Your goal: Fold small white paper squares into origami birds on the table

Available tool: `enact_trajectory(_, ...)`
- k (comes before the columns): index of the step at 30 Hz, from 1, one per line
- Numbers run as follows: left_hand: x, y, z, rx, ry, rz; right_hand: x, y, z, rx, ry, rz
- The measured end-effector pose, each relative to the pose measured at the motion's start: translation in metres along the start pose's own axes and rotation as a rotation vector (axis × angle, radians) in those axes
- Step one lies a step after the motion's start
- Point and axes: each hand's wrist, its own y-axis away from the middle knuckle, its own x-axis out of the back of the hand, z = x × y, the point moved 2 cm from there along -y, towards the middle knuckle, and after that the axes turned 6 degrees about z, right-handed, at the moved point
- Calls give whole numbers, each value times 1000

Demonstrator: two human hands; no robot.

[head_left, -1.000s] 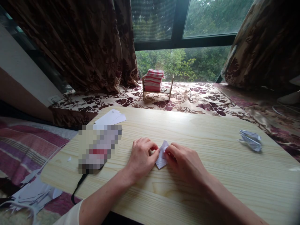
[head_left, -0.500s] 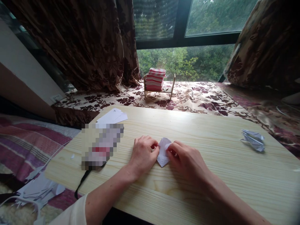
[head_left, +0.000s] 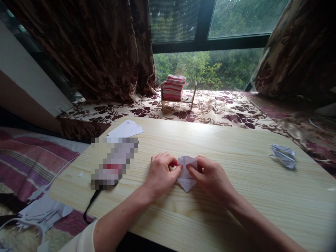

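- Between my left hand [head_left: 163, 171] and my right hand [head_left: 211, 173], just over the near half of the worktop [head_left: 249, 182], sits the paper [head_left: 187, 175]; whether its underside touches the wood, I cannot tell.
- From the fingers it lies inward: to the right of my left ones, to the left of my right ones. Its long axis runs toward and away from me, one sharp tip aimed back at my body.
- Neither hand is nearer, as both touch it. My left thumb and forefinger close on its left edge; my right thumb laps over its face while the other fingers of that hand curl behind the right edge. How they bear on the back, I cannot see.
- It is thin and white, bluish in this light, with a rounded far edge, a fold line crossing above the tip and faint print below that line.
- At my far right rests a crumpled folded piece [head_left: 283, 155], all creases and narrow ridges, well apart from my hands.
- To the left, flat, smooth sheets [head_left: 126, 130] overlap near the far edge; closer to me are a pixelated thing [head_left: 115, 162] with a black strap [head_left: 90, 208] and a tiny scrap [head_left: 80, 173].
- Under everything, the worktop is pale wood, smooth, with long wavy grain and a soft window shine.
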Motion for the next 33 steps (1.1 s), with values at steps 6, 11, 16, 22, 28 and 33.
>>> enact_trajectory(6, -2, 5, -2, -69, -56, -48, -1, 1, -5, 49, 149, 17)
enact_trajectory(11, -3, 8, -3, -72, -73, -27, -2, 1, -5, 27, 180, 7)
enact_trajectory(16, -4, 6, -1, -82, -31, -28, -2, 0, -4, 17, 188, -5)
enact_trajectory(22, -5, 6, 0, -78, -9, -51, -3, 0, -3, 5, 185, -11)
enact_trajectory(28, -2, 12, 1, -157, -55, -18, -3, 0, -3, -7, 183, -21)
enact_trajectory(33, -6, 14, 2, -232, -150, 0, 6, -2, -3, 15, 138, -115)
